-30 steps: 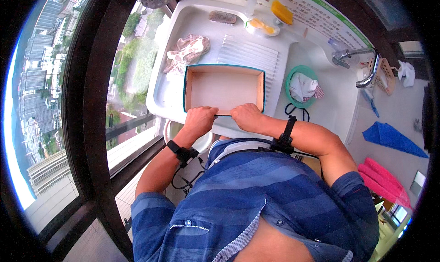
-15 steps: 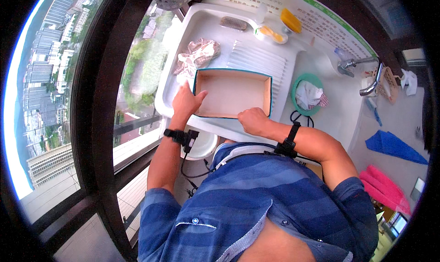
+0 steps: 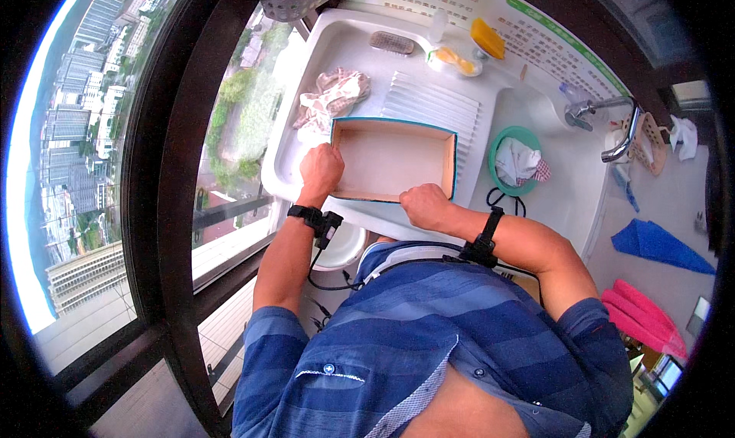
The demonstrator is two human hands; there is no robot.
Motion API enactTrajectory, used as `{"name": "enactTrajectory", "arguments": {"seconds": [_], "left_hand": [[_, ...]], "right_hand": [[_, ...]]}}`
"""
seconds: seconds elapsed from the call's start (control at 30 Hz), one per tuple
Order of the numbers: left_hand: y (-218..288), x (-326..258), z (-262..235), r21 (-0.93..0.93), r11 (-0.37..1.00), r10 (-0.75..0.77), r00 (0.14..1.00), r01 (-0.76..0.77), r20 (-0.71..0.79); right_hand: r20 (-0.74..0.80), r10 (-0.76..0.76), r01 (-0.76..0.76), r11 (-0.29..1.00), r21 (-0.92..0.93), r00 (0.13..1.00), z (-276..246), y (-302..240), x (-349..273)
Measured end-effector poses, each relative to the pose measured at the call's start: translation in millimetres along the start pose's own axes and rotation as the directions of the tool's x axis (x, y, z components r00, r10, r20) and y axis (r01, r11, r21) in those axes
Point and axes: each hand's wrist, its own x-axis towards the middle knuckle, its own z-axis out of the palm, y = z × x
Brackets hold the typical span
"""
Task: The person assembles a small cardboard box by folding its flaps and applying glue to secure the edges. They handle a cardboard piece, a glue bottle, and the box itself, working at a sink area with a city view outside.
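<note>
A shallow, open-topped cardboard box (image 3: 394, 162) with a pale inside and teal rim lies over the white sink's ribbed washboard part (image 3: 440, 105). My left hand (image 3: 321, 170) is closed around the box's left wall near its front corner. At the front edge, close to the right corner, my right hand (image 3: 426, 206) has its fingers curled over the rim. Both fists partly cover the edges they hold. A crumpled, pinkish-white patterned cloth (image 3: 337, 97) rests just beyond the left hand.
To the right, a green basin (image 3: 499, 174) with cloths sits in the sink bowl below a metal faucet (image 3: 624, 132). Along the back are a brush (image 3: 391, 43), a soap dish (image 3: 453, 61) and a yellow scrubber (image 3: 488, 39). A window (image 3: 253, 116) stands at the left.
My left hand has turned and closed on the box's left side; its thumb stood apart before. The box sits slightly lower and farther right in view. My right hand keeps its grip.
</note>
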Motion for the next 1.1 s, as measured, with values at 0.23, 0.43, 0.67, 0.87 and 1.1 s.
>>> {"name": "enactTrajectory", "arguments": {"seconds": [0.23,0.43,0.67,0.87,1.1], "left_hand": [[5.8,14.4,-15.5,-0.085,0.996,0.014,1.0,-0.013,0.01],[12.1,32.4,-6.0,-0.064,0.998,-0.002,1.0,0.002,-0.001],[11.3,29.8,-17.1,-0.083,0.996,0.004,0.993,0.006,0.114],[-8.6,2.2,-6.5,0.003,1.0,-0.031,0.979,0.031,0.203],[-16.3,2.7,3.0,-0.009,0.999,-0.038,0.974,0.042,0.223]], "right_hand": [[0.055,0.002,-0.002,1.0,0.001,0.998,-1.7,0.5,2.0],[0.081,0.005,-0.007,1.0,0.026,0.997,-4.0,1.0,3.0],[0.086,0.005,-0.011,0.998,0.067,0.996,-11.7,0.4,2.8],[0.05,0.015,-0.02,0.996,0.084,0.999,-1.3,4.2,3.5],[0.105,0.013,-0.019,0.998,0.059,0.994,0.4,3.7,5.7]]}}
